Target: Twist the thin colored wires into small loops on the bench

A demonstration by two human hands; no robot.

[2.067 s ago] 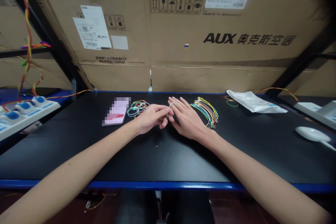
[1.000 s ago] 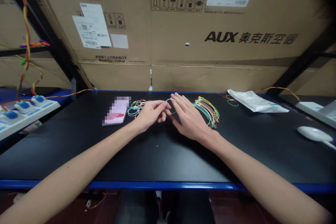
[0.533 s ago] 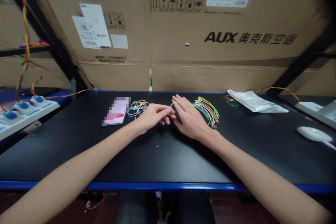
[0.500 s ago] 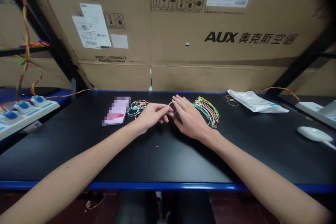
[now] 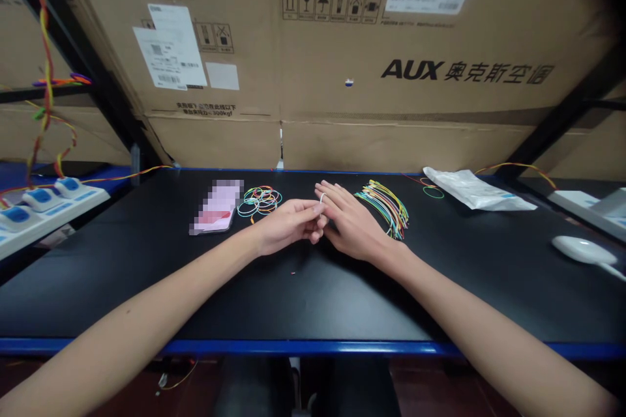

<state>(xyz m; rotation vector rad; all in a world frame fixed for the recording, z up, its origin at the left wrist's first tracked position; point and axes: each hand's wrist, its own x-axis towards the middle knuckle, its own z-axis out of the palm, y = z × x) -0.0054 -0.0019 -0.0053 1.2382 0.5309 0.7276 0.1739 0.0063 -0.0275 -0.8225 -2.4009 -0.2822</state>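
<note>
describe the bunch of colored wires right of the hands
The bundle of thin coloured wires lies flat on the black workbench top. Its many short, plastic-looking strands are mostly yellow, green, blue and orange, curving together in a loose arc with their ends splayed. It sits just beyond the right hand and seems not to touch it; nothing rests on it.

A thin white wire loop [image 5: 322,197] is partly hidden between the left hand [image 5: 288,227] and right hand [image 5: 353,228]; a flat pink object [image 5: 216,207] left of the left hand is blurred past naming.
</note>
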